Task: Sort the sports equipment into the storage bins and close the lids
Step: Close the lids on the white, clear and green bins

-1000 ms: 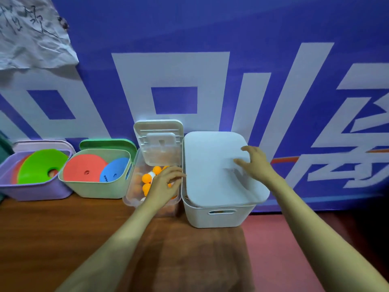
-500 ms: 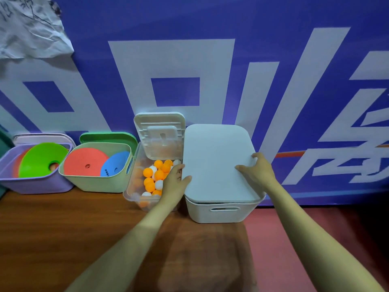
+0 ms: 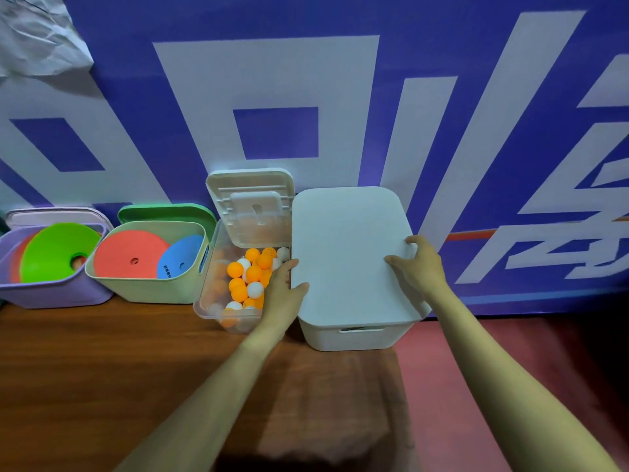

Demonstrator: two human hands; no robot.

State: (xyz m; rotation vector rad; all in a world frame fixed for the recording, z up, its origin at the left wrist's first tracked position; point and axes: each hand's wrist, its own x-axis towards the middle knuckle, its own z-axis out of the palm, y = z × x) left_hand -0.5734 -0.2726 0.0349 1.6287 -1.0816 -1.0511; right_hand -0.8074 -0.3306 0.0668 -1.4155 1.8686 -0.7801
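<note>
- Grip report: my left grip [image 3: 284, 291] has its thumb laid on top of the white lid [image 3: 347, 253] at the near left edge. The fingers run up that edge in the gap beside the clear box [image 3: 211, 301], clamped on the lid as I read my feed. My right grip [image 3: 417, 267] pinches the right edge, thumb flat on top, fingers curled over the rim. Both forearms reach in from the bottom of the view, nearly straight.
- Any writing you can read?
- I see a blue banner [image 3: 442, 97] filling the background with huge white characters, cropped, so I cannot read them. I can make out nothing legible on the crumpled paper [image 3: 37, 35] at top left. The blue disc [image 3: 183, 257] carries small dark print, too small to read.
- And the bins?
- All stand on the brown counter [image 3: 102, 369] against the banner. The white bin [image 3: 350, 335] sits under the lid, whose near right corner overhangs the wall; I cannot tell whether it is seated. The purple bin [image 3: 51, 294], far left, holds a tilted green disc [image 3: 58, 250], with the purple lid [image 3: 51, 214] upright behind. The green bin [image 3: 146, 287] beside it holds a salmon disc [image 3: 129, 257] and the blue one, green lid [image 3: 166, 212] behind. The clear box stands between the green and white bins, its hinged lid [image 3: 252, 206] raised, orange and white balls [image 3: 253, 272] inside.
</note>
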